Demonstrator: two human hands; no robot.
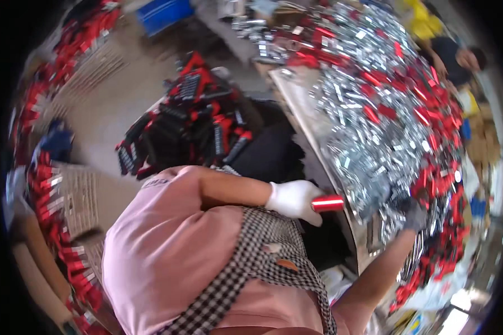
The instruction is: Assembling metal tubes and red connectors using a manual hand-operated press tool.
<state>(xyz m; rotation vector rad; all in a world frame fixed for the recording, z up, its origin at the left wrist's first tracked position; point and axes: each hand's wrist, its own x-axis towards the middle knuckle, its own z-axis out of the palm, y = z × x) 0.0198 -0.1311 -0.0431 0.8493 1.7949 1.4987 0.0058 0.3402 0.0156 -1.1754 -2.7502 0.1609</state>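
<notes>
In a white glove, my left hand (292, 200) is closed around a shiny red metal piece (327, 203), whose smooth end sticks out to the right near the table edge. My right hand (414, 216), in a grey glove, reaches to the near right part of a pile of silver metal pieces (369, 145). Its fingers are blurred among the parts, so I cannot make out whether it grips one. Red pieces (430, 111) like the held one lie along the right side of that pile.
The pile covers a pale-edged table (313, 131). Left of it rises a heap of black and red parts (190, 117). More red pieces (42, 184) line the far left beside flat stacked slats (84, 198). A blue bin (165, 14) stands behind; another person (455, 58) is at upper right.
</notes>
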